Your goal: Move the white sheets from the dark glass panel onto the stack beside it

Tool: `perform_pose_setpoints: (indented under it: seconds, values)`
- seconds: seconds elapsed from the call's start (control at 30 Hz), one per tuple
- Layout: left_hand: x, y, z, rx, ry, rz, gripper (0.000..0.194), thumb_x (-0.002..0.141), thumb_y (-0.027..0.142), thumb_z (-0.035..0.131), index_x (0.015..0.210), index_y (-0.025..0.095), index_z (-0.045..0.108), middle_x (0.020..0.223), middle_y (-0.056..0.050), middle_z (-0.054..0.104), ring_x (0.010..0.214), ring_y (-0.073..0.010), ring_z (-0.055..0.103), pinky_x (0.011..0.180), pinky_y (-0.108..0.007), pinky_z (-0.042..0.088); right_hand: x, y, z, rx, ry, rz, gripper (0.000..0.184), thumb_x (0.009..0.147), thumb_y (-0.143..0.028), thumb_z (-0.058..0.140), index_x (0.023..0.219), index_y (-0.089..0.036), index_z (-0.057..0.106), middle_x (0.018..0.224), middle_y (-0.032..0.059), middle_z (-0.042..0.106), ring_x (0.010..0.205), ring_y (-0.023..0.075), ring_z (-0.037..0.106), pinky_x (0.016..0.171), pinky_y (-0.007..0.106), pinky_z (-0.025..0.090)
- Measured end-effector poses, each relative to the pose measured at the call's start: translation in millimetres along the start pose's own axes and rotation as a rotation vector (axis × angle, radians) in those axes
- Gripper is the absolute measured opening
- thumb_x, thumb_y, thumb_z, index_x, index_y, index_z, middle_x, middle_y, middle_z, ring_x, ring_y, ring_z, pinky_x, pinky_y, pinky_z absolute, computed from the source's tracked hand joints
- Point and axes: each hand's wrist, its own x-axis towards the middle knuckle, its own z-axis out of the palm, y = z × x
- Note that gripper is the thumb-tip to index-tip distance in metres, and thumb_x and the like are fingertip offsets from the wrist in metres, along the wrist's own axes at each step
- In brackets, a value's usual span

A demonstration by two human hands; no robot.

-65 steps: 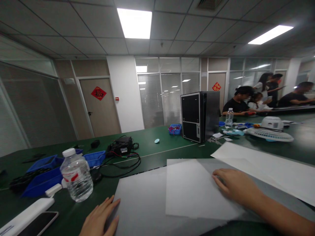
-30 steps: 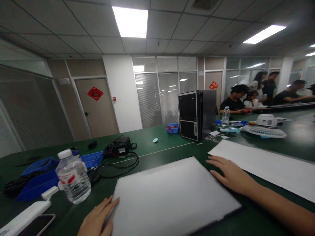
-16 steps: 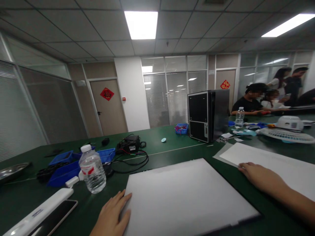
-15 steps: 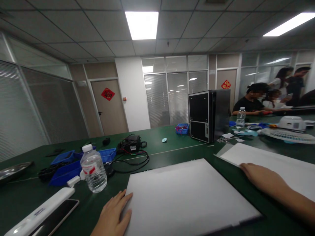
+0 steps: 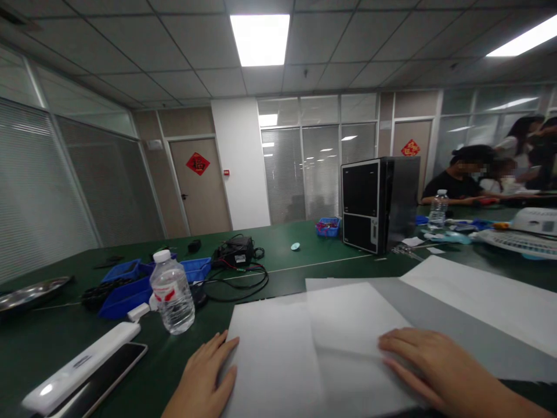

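Observation:
A white sheet (image 5: 270,348) lies flat on the green table in front of me, with a dark edge showing along its back. My left hand (image 5: 204,371) rests on its left edge, fingers stretched out and thumb apart. A thin greyish, see-through-looking sheet (image 5: 439,307) overlaps the right part of the white sheet and runs off to the right. My right hand (image 5: 429,363) lies flat on this overlapping part, fingers extended; whether it pinches the sheet's edge is hidden. Another white sheet (image 5: 483,290) lies farther right, against the greyish sheet.
A water bottle (image 5: 172,296), white device (image 5: 82,366) and phone (image 5: 104,380) stand or lie at left. Behind are blue trays (image 5: 126,296), a black adapter with cables (image 5: 235,252) and a computer tower (image 5: 378,203). Several people (image 5: 470,174) are at the far right.
My right hand has moved left, and the greyish sheet has slid with it over the white sheet. My left hand stays at the left edge. The view has turned slightly left.

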Motion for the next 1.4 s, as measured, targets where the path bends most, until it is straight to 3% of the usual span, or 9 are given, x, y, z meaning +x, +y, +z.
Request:
perform_pose_setpoints:
  seconds: [0.1, 0.27, 0.4, 0.57, 0.73, 0.83, 1.0, 1.2, 1.4]
  values:
    - [0.3, 2.6, -2.1, -0.007, -0.013, -0.012, 0.048, 0.092, 0.04, 0.056, 0.138, 0.031, 0.066, 0.151, -0.006, 0.06, 0.142, -0.0335, 0.054, 0.118, -0.059, 0.043, -0.9, 4.1, 1.2, 0.015, -0.075, 0.013, 0.033, 0.099, -0.045, 0.057, 0.126, -0.034, 0.073, 0.121, 0.0019, 0.077, 0.105, 0.0242, 0.075, 0.092, 0.037, 0.063]
    - [0.9, 7.8, -6.3, 0.014, -0.038, -0.026, 0.049, 0.093, 0.04, 0.055, 0.139, 0.03, 0.065, 0.152, -0.007, 0.059, 0.143, -0.033, 0.052, 0.119, -0.059, 0.042, -13.8, 68.5, 13.9, -0.04, -0.115, 0.323, 0.049, 0.098, -0.06, 0.05, 0.125, -0.028, 0.076, 0.132, 0.0082, 0.072, 0.12, 0.0344, 0.068, 0.106, 0.059, 0.053]
    - [0.8, 11.0, -9.0, 0.051, -0.064, -0.02, 0.049, 0.094, 0.038, 0.051, 0.141, 0.028, 0.064, 0.153, -0.009, 0.058, 0.144, -0.0321, 0.052, 0.119, -0.059, 0.042, -19.4, 97.1, 18.0, 0.01, -0.209, 0.473, 0.053, 0.099, -0.062, 0.045, 0.122, -0.026, 0.077, 0.133, 0.0092, 0.071, 0.122, 0.0343, 0.066, 0.109, 0.058, 0.05]
    - [0.1, 11.8, -11.8, 0.051, -0.058, -0.019, 0.05, 0.094, 0.04, 0.051, 0.141, 0.028, 0.063, 0.152, -0.008, 0.059, 0.142, -0.0321, 0.053, 0.118, -0.058, 0.043, -10.4, 66.0, 8.1, 0.116, -0.236, 0.424, 0.053, 0.1, -0.062, 0.044, 0.121, -0.028, 0.078, 0.13, 0.0081, 0.073, 0.121, 0.0333, 0.066, 0.11, 0.055, 0.05]
    - [1.2, 11.7, -12.9, 0.06, -0.083, -0.014, 0.051, 0.095, 0.04, 0.047, 0.142, 0.027, 0.062, 0.153, -0.008, 0.057, 0.143, -0.0328, 0.052, 0.118, -0.059, 0.043, -1.1, 31.6, -3.0, 0.174, -0.273, 0.297, 0.046, 0.1, -0.061, 0.047, 0.128, -0.034, 0.073, 0.144, 0.0049, 0.064, 0.133, 0.0314, 0.058, 0.115, 0.055, 0.044]
    - [2.2, 11.7, -11.6, 0.063, -0.079, -0.01, 0.051, 0.095, 0.04, 0.047, 0.142, 0.027, 0.063, 0.153, -0.008, 0.057, 0.143, -0.0327, 0.052, 0.118, -0.059, 0.044, 0.9, 30.3, -5.3, 0.174, -0.256, 0.3, 0.045, 0.1, -0.059, 0.047, 0.124, -0.033, 0.075, 0.143, 0.0062, 0.064, 0.133, 0.0328, 0.058, 0.115, 0.058, 0.043]
    - [1.9, 9.4, -9.4, 0.047, -0.032, 0.007, 0.049, 0.095, 0.041, 0.049, 0.139, 0.027, 0.065, 0.15, -0.008, 0.06, 0.141, -0.0322, 0.055, 0.117, -0.056, 0.045, -2.3, 38.8, -3.3, 0.222, -0.339, 0.346, 0.05, 0.101, -0.061, 0.045, 0.128, -0.031, 0.074, 0.14, 0.0074, 0.067, 0.131, 0.031, 0.06, 0.116, 0.055, 0.044]
    - [2.6, 5.5, -7.2, 0.023, -0.021, 0.016, 0.049, 0.096, 0.044, 0.048, 0.139, 0.027, 0.066, 0.149, -0.008, 0.061, 0.14, -0.0331, 0.056, 0.115, -0.058, 0.046, -7.8, 36.1, -3.8, 0.315, -0.383, 0.259, 0.051, 0.1, -0.06, 0.05, 0.143, -0.036, 0.062, 0.156, 0.0046, 0.053, 0.144, 0.031, 0.047, 0.123, 0.055, 0.036]
    - [3.7, 2.4, -3.8, 0.047, -0.004, 0.028, 0.048, 0.091, 0.04, 0.055, 0.137, 0.028, 0.067, 0.148, -0.006, 0.063, 0.138, -0.0316, 0.058, 0.115, -0.054, 0.048, -8.6, 28.8, -9.4, 0.434, -0.478, 0.274, 0.062, 0.096, -0.062, 0.057, 0.153, -0.04, 0.048, 0.166, 0.0033, 0.036, 0.153, 0.036, 0.032, 0.125, 0.062, 0.024]
